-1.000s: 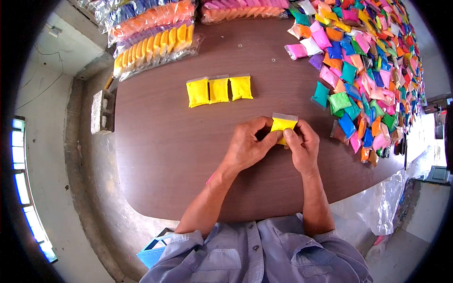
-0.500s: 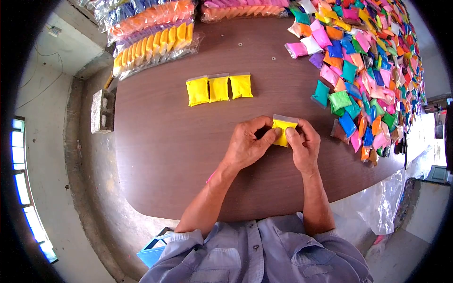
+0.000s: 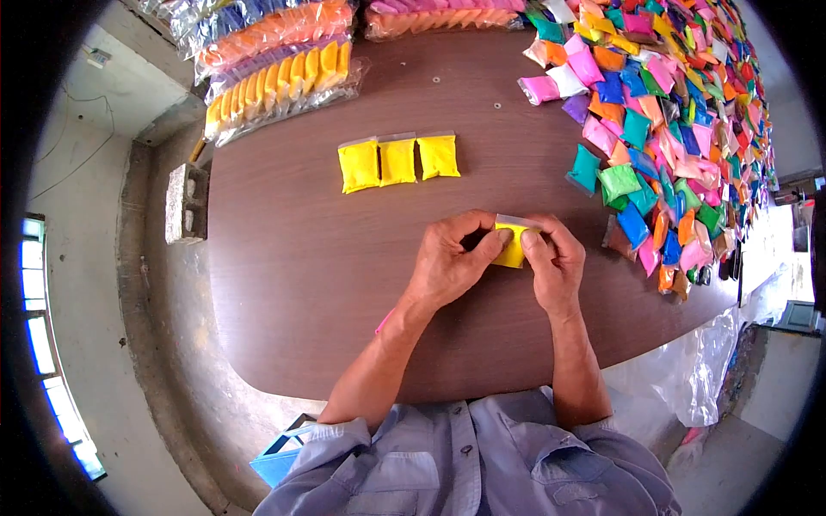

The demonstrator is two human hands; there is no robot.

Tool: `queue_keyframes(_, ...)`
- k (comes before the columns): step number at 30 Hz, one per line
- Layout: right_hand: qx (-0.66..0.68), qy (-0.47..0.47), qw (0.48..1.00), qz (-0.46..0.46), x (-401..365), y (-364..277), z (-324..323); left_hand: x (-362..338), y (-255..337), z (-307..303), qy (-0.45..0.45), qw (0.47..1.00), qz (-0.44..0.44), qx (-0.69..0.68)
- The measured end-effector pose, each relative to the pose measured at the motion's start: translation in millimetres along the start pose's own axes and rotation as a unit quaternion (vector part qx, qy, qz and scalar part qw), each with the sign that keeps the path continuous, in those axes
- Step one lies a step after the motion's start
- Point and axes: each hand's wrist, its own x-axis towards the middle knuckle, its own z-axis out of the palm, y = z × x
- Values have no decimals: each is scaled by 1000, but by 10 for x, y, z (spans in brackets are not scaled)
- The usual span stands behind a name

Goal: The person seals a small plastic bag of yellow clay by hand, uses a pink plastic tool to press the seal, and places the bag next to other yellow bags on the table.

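Between my two hands is a small yellow packet [image 3: 511,251] with a clear strip along its top edge. My left hand [image 3: 456,256] pinches its left side, thumb on the front face. From the right, my right hand [image 3: 555,262] grips the other side, its thumb also pressed on the front. The fingers behind the packet are partly hidden. Farther up the table, three similar packets lie in a row: a left one [image 3: 358,167], a middle one [image 3: 397,162] and a right one [image 3: 440,157].
A big heap of multicoloured packets [image 3: 654,146] covers the table's right side. Clear bags of yellow packets [image 3: 280,82] and orange packets [image 3: 275,39] lie at the back left, with pink and orange bags [image 3: 447,17] at the back middle. A blue crate [image 3: 280,460] stands below the table's near-left edge.
The packet's top has tilted slightly and my thumbs sit a little higher on its face. Both hands keep their hold; the three packets in the row stay put.
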Motion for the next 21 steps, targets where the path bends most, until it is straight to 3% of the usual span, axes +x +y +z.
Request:
queue_keyframes(5,12,-5,1000,-15,-12,84,-13,1,48,8,-4,996,-23,-86)
queue_keyframes(11,12,-8,1000,-23,3,35,58,0,-55,8,13,998,22,-56)
queue_keyframes(21,-6,-5,1000,-23,-12,95,-33,6,63,19,-33,998,-18,-50)
